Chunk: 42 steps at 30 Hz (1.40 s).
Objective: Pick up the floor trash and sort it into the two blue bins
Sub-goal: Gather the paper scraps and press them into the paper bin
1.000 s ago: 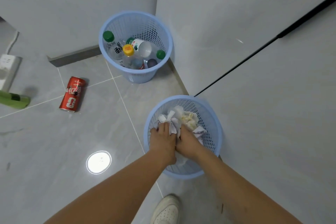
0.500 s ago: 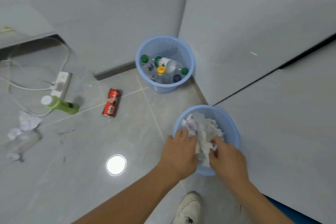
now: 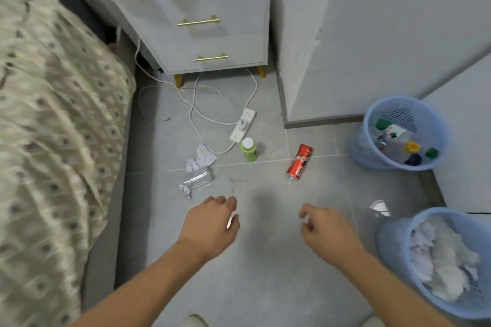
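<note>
Two hands, both empty: left hand (image 3: 211, 223) and right hand (image 3: 328, 229) hang over bare floor, fingers loosely curled, clamped on nothing.

Risks as I see them:
- Clear plastic bottle (image 3: 198, 180) lies just beside crumpled paper (image 3: 199, 160), and a smaller paper scrap (image 3: 186, 190) touches its near end. A quick grab could take both kinds together and land them in the wrong bin.
- Bottle is transparent, easy to misjudge against the grey tile.
- Red can (image 3: 299, 162) lies on its side and will likely roll if nudged.
- Green bottle (image 3: 249, 149) stands upright right by the power strip (image 3: 243, 124) and its cord; a snagged cable could drag it over.

Sorting looks clear: far bin (image 3: 372, 156) holds bottles and caps, near bin (image 3: 393, 247) is heaped with white paper, nearly full, so more paper may spill over the rim.

Remaining trash sits mid-floor ahead of the hands, between the bed (image 3: 53, 127) and the bins. View is somewhat blurred.
</note>
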Each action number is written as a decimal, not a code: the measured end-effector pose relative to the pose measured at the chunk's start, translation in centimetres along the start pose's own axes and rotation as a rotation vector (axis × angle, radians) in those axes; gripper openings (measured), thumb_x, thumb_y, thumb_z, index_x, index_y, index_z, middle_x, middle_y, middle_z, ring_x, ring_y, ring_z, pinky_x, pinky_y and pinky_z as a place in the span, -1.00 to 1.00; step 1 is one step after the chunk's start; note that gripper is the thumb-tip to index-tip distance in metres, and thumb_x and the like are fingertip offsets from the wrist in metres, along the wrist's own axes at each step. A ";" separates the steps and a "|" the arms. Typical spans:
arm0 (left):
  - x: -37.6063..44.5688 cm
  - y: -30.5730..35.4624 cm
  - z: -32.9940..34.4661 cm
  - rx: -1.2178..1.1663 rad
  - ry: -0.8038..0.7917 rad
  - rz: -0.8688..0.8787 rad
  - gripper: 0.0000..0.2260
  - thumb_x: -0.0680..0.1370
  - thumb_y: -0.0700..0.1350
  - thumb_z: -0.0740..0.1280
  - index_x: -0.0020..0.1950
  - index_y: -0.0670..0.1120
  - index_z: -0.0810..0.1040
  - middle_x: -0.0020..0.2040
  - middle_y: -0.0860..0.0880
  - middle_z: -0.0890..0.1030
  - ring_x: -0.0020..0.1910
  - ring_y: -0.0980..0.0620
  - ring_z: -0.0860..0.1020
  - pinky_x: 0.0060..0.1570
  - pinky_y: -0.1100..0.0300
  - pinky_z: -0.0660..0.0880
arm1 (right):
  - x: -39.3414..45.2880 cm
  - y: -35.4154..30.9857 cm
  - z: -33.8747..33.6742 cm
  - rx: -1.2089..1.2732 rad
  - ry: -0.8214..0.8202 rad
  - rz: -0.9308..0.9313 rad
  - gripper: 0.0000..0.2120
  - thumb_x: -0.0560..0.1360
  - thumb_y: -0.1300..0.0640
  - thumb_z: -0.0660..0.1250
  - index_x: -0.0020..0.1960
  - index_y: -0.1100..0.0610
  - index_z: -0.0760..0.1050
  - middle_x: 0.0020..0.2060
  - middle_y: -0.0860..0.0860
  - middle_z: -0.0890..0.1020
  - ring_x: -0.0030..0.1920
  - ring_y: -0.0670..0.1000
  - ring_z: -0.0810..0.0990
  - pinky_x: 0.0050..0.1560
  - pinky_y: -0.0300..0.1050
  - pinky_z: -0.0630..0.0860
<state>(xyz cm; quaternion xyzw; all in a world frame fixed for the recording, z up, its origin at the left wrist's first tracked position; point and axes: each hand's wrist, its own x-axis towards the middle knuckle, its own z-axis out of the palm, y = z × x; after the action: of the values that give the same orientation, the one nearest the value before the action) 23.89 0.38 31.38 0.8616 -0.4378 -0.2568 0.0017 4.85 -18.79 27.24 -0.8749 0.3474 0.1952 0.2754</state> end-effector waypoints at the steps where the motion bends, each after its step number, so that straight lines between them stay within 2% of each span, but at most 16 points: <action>1: -0.3 -2.4 -0.9 0.003 0.013 -0.030 -0.77 0.61 0.11 0.14 0.16 0.04 0.46 0.04 0.06 0.58 0.10 -0.03 0.54 -0.09 0.08 0.53 | 1.0 -2.6 -0.2 0.007 -0.008 -0.020 -0.79 0.51 -0.01 0.24 0.14 -0.08 0.47 -0.14 -0.08 0.67 -0.01 0.04 0.65 -0.08 -0.10 0.48; 4: -0.3 -7.7 -3.2 -0.011 0.036 -0.118 -0.77 0.60 0.11 0.18 0.18 0.06 0.48 0.06 0.07 0.61 0.08 -0.02 0.57 -0.07 0.07 0.55 | 4.1 -9.0 -1.0 0.050 0.005 -0.051 -0.77 0.53 0.02 0.27 0.19 -0.07 0.47 -0.08 -0.06 0.65 0.00 0.07 0.63 -0.03 -0.06 0.55; 8: 2.3 -11.9 -3.9 -0.048 0.055 -0.198 -0.77 0.57 0.11 0.19 0.18 0.11 0.48 0.05 0.11 0.60 0.04 0.02 0.57 -0.09 0.05 0.58 | 10.0 -14.0 -1.5 0.045 0.063 -0.142 -0.71 0.52 0.04 0.29 0.24 -0.05 0.44 0.02 -0.04 0.61 0.01 0.11 0.63 -0.01 0.00 0.58; 11: 5.7 -14.3 -2.2 -0.063 0.020 -0.268 -0.77 0.57 0.09 0.22 0.18 0.07 0.46 0.05 0.06 0.59 0.04 -0.02 0.57 -0.09 0.05 0.57 | 15.4 -16.4 -0.1 0.018 -0.010 -0.217 -0.69 0.53 0.05 0.28 0.26 -0.04 0.43 0.08 -0.01 0.59 0.05 0.13 0.63 0.01 0.02 0.58; 14: 9.7 -16.9 1.2 -0.112 -0.050 -0.375 -0.74 0.56 0.06 0.26 0.22 0.03 0.43 0.09 0.00 0.57 0.07 -0.09 0.55 -0.07 0.05 0.55 | 20.4 -18.1 2.7 -0.038 -0.124 -0.284 -0.67 0.53 0.07 0.29 0.29 -0.05 0.43 0.15 0.02 0.52 0.12 0.14 0.59 0.05 0.03 0.56; 17: 12.7 -19.9 6.1 -0.161 -0.145 -0.515 -0.65 0.56 0.07 0.29 0.31 0.01 0.38 0.17 -0.06 0.52 0.14 -0.15 0.54 0.00 0.02 0.52 | 25.3 -19.4 6.6 -0.121 -0.168 -0.319 -0.62 0.54 0.06 0.31 0.34 -0.06 0.43 0.23 0.06 0.44 0.17 0.18 0.54 0.10 0.04 0.51; 21: 15.0 -24.2 13.4 -0.283 -0.220 -0.683 -0.48 0.55 0.13 0.31 0.43 0.03 0.22 0.29 -0.09 0.42 0.22 -0.19 0.53 0.10 -0.01 0.51 | 32.4 -22.0 12.9 -0.125 -0.207 -0.266 -0.50 0.51 -0.01 0.38 0.42 -0.05 0.38 0.27 0.11 0.33 0.19 0.26 0.48 0.25 0.08 0.45; 24: 15.9 -26.7 17.9 -0.369 -0.221 -0.733 -0.41 0.50 0.12 0.37 0.43 0.05 0.18 0.27 -0.10 0.39 0.19 -0.20 0.54 0.09 -0.01 0.52 | 37.0 -24.1 18.0 -0.112 -0.239 -0.195 -0.38 0.42 -0.15 0.44 0.42 -0.09 0.34 0.28 0.11 0.27 0.24 0.29 0.41 0.29 0.10 0.40; 27: 16.3 -27.7 21.0 -0.440 -0.161 -0.762 -0.44 0.49 0.07 0.37 0.40 0.01 0.21 0.24 -0.10 0.38 0.15 -0.21 0.56 0.05 -0.01 0.55 | 38.9 -25.4 22.2 -0.147 -0.239 -0.160 -0.32 0.36 -0.22 0.47 0.40 -0.10 0.34 0.34 0.11 0.24 0.26 0.30 0.35 0.28 0.13 0.43; 30: 16.6 -28.1 23.2 -0.460 -0.109 -0.723 -0.42 0.50 0.08 0.35 0.42 0.02 0.16 0.27 -0.09 0.31 0.12 -0.16 0.55 0.01 0.02 0.58 | 39.2 -25.9 25.4 -0.187 -0.126 -0.195 -0.40 0.35 -0.23 0.46 0.31 -0.04 0.42 0.34 0.17 0.29 0.24 0.31 0.36 0.21 0.15 0.48; 32: 17.1 -28.4 24.3 -0.445 -0.070 -0.691 -0.39 0.51 0.06 0.35 0.45 0.05 0.12 0.31 -0.08 0.25 0.12 -0.12 0.53 0.02 0.04 0.59 | 39.3 -26.3 26.8 -0.204 -0.087 -0.216 -0.45 0.39 -0.20 0.45 0.28 0.01 0.44 0.36 0.25 0.31 0.25 0.36 0.36 0.20 0.16 0.49; 34: 17.5 -28.9 25.0 -0.454 -0.032 -0.671 -0.45 0.53 0.02 0.36 0.43 0.07 0.16 0.31 -0.06 0.28 0.08 -0.11 0.55 0.05 0.00 0.60 | 39.5 -26.7 27.5 -0.240 -0.024 -0.251 -0.47 0.37 -0.17 0.51 0.22 0.05 0.49 0.34 0.31 0.37 0.20 0.39 0.43 0.10 0.16 0.53; 36: 17.8 -29.1 25.6 -0.559 0.016 -0.699 -0.72 0.60 0.07 0.25 0.28 0.11 0.29 0.19 -0.01 0.45 -0.01 -0.09 0.57 0.03 -0.06 0.58 | 39.7 -26.8 27.6 -0.276 0.034 -0.316 -0.54 0.32 -0.05 0.58 0.10 0.14 0.55 0.16 0.33 0.50 0.07 0.37 0.54 -0.04 0.15 0.58; 37: 17.9 -29.2 25.7 -0.563 0.043 -0.690 -0.84 0.63 0.13 0.16 0.16 0.13 0.33 0.08 0.02 0.52 -0.05 -0.09 0.58 0.00 -0.09 0.57 | 39.8 -26.8 27.4 -0.281 0.032 -0.345 -0.58 0.34 0.04 0.57 0.11 0.16 0.55 0.14 0.31 0.51 0.07 0.35 0.55 -0.04 0.13 0.57; 39: 18.0 -29.8 25.5 -0.472 0.069 -0.628 -0.87 0.65 0.12 0.12 0.06 0.10 0.36 -0.04 0.06 0.54 -0.07 -0.10 0.58 -0.06 -0.07 0.53 | 40.3 -26.7 26.8 -0.293 -0.023 -0.352 -0.61 0.44 0.18 0.45 0.24 0.14 0.47 0.21 0.21 0.45 0.13 0.29 0.53 0.02 0.05 0.52; 42: 17.6 -30.3 24.0 -0.431 0.075 -0.632 -0.83 0.63 -0.05 0.24 0.20 -0.01 0.39 0.09 -0.04 0.43 -0.12 -0.12 0.56 -0.09 -0.04 0.57 | 40.4 -26.0 25.2 -0.221 -0.025 -0.335 -0.68 0.48 0.30 0.32 0.21 0.13 0.48 0.15 0.18 0.48 0.04 0.27 0.59 -0.06 0.00 0.47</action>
<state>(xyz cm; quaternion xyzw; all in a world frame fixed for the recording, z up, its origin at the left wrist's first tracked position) 44.58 11.10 -4.17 0.9428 -0.0862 -0.2989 0.1195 47.22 -7.69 -4.76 -0.9428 0.1702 0.1944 0.2108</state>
